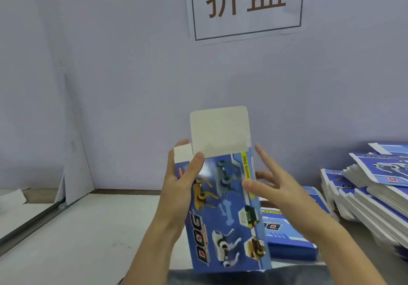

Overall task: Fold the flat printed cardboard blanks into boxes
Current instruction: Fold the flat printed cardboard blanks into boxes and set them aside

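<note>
A blue printed box (229,214) with robot-dog pictures is held upright in front of me, its white top flap (219,130) standing open and a small white side flap at its left. My left hand (181,181) grips the box's left edge, thumb on the printed front and fingers behind. My right hand (276,187) is at the right edge with fingers spread and mostly straight, thumb touching the front near the yellow strip.
A folded blue box (287,236) lies on the white table (88,229) behind the held one. Stacks of flat blanks (375,187) are piled at the right. A wall with a paper sign (245,4) stands behind.
</note>
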{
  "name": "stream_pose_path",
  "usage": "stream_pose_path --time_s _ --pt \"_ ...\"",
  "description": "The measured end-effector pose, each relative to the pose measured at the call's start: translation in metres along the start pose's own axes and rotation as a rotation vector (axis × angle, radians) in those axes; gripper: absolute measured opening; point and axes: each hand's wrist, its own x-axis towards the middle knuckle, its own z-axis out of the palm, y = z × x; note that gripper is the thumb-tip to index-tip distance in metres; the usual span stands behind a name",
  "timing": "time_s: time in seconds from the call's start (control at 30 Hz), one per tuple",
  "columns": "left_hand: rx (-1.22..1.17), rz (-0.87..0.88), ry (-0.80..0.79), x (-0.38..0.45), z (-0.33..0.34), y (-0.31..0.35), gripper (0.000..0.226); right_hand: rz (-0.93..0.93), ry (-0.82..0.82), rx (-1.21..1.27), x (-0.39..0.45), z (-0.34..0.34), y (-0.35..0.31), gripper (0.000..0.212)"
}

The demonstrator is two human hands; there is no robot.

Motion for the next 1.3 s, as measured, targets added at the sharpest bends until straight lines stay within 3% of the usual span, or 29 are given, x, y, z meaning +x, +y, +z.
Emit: stream_pose_path --time_s 0.13,0.3,0.53,0.7,0.87,0.97,1.03,1.1,1.17,1.3 --pt "0.0 0.139 0.029 -0.005 0.022 -0.001 0.04 -0.172 0.064 0.125 0.003 0.019 0.003 0.068" --pt "0.069 0.105 0.101 -0.007 0.028 -0.006 0.051 -0.184 0.111 0.159 0.003 0.022 0.001 0.046" --pt "0.085 0.154 0.033 -0.008 0.031 0.001 0.041 -0.23 0.099 0.042 0.0 0.018 -0.004 0.052" --pt "0.168 0.265 0.039 -0.009 0.03 0.004 0.046 -0.163 0.142 0.034 0.002 0.018 -0.005 0.037" --pt "0.196 0.203 0.009 -0.007 0.025 0.001 0.049 -0.106 0.21 0.133 0.002 0.024 -0.006 0.048" --pt "0.265 0.131 0.026 -0.005 0.023 0.0 0.029 -0.044 0.238 0.122 0.004 0.025 0.0 0.041" --pt "0.179 0.065 0.023 -0.004 0.025 0.001 0.023 -0.009 0.294 0.156 0.009 0.026 0.006 0.031" --pt "0.061 0.009 -0.007 -0.005 0.024 0.002 0.035 0.011 0.301 0.238 0.009 0.027 0.008 0.035" --pt "0.012 0.007 -0.024 -0.004 0.023 -0.001 0.041 -0.012 0.269 0.297 0.007 0.03 0.006 0.033" --pt "-0.008 0.114 0.046 -0.005 0.022 -0.003 0.027 -0.042 0.229 0.367 0.006 0.025 0.006 0.016"
